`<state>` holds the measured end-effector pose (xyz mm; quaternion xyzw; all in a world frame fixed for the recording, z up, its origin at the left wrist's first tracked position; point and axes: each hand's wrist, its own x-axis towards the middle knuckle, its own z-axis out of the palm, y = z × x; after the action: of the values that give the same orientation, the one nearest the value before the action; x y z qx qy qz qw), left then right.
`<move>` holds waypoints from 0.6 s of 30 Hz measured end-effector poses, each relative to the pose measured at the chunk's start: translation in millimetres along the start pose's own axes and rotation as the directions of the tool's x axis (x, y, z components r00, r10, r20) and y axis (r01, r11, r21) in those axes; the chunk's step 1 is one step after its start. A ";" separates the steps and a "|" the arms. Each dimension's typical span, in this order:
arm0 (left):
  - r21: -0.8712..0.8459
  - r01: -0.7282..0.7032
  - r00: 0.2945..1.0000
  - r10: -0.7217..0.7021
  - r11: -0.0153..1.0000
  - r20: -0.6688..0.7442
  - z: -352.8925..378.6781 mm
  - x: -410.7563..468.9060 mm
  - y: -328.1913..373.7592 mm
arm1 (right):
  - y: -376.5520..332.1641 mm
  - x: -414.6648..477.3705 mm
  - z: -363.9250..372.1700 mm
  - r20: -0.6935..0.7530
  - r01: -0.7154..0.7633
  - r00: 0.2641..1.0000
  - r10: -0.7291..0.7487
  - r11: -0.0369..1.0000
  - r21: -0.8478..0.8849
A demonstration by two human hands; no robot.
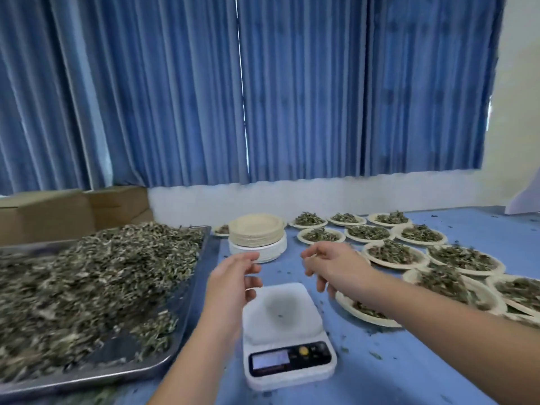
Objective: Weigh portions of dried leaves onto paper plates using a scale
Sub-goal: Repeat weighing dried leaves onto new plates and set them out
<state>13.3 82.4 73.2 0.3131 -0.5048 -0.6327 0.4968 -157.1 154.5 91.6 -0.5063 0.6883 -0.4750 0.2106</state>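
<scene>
A white digital scale (285,334) sits on the blue table near me, its platform bare except for a crumb or two. My left hand (233,280) hovers above the scale's far left corner, fingers loosely curled, holding nothing. My right hand (330,263) hovers beyond the scale's far right, fingers relaxed and empty. A stack of empty paper plates (257,233) stands just behind both hands. A metal tray (122,366) on the left carries a big heap of dried leaves (87,282).
Several paper plates filled with dried leaves (393,252) cover the table to the right, one (362,312) partly under my right forearm. Cardboard boxes (58,214) stand behind the tray. Blue curtains (263,89) hang along the far wall. Leaf crumbs dot the tabletop.
</scene>
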 end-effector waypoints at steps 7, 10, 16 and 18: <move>0.337 -0.019 0.992 0.060 0.941 -0.112 -51.8 54.9 -37.8 | -16.4 102.1 50.3 0.118 0.273 0.961 -0.251 0.783 -0.558; 0.387 0.007 0.991 0.045 0.922 -0.125 -56.4 63.4 -54.4 | -16.5 143.6 61.5 0.191 0.307 0.951 -0.245 0.655 -0.690; 0.466 0.055 0.983 0.035 0.883 -0.182 -59.8 68.7 -72.8 | -14.0 204.1 80.9 0.246 0.245 0.967 -0.069 0.522 -0.817; 0.489 0.052 0.982 0.045 0.871 -0.184 -57.6 70.4 -73.6 | -15.9 215.8 87.5 0.241 0.219 0.970 -0.023 0.501 -0.837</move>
<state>20.2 -3.2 -6.3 0.4887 -0.5989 -0.4518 0.4454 -167.8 -78.2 106.4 -0.6355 0.7706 -0.0329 -0.0339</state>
